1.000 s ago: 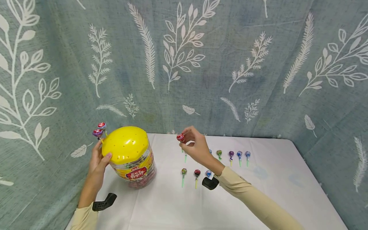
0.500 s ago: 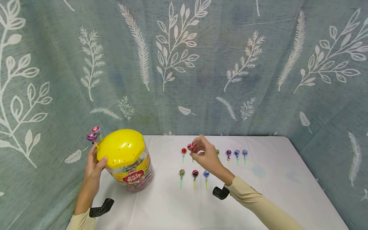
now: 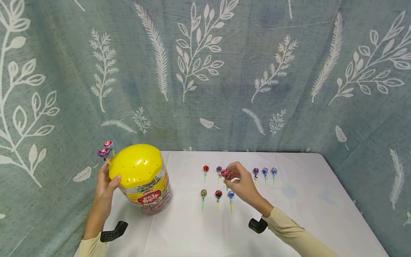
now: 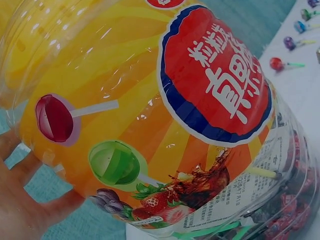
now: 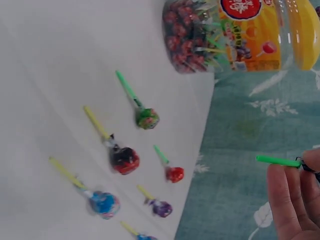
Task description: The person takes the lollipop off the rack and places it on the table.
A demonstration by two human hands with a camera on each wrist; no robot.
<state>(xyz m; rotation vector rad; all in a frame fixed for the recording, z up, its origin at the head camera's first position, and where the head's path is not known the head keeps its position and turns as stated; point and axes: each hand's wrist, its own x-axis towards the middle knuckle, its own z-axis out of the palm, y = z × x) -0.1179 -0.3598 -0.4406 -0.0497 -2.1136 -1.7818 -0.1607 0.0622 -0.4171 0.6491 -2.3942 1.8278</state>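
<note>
My left hand (image 3: 107, 185) grips the upper side of a big clear candy jar (image 3: 151, 198), its thumb against the yellow lid (image 3: 136, 166). The jar leans toward that hand. Wrapped candies and sticks show through its wall in the left wrist view. Two lollipops, one purple (image 3: 103, 153) and one red and blue (image 3: 108, 144), stick out at the lid's left edge. My right hand (image 3: 242, 184) pinches a red-wrapped lollipop (image 3: 224, 173) above the back row; its green stick (image 5: 277, 160) shows in the right wrist view, where its candy end is cut off.
Lollipops lie in two rows on the white tablecloth (image 3: 179, 228). In front are a green (image 3: 203, 193), a dark red (image 3: 218, 193) and a blue one (image 3: 231, 194). Behind lie a red (image 3: 206, 168), several purple and blue ones. A leaf-patterned curtain (image 3: 237, 71) hangs behind.
My right hand has carried the lollipop rightward and slightly lower along the back row, uncovering the red and purple lollipops there. My left hand keeps its grip on the jar.
</note>
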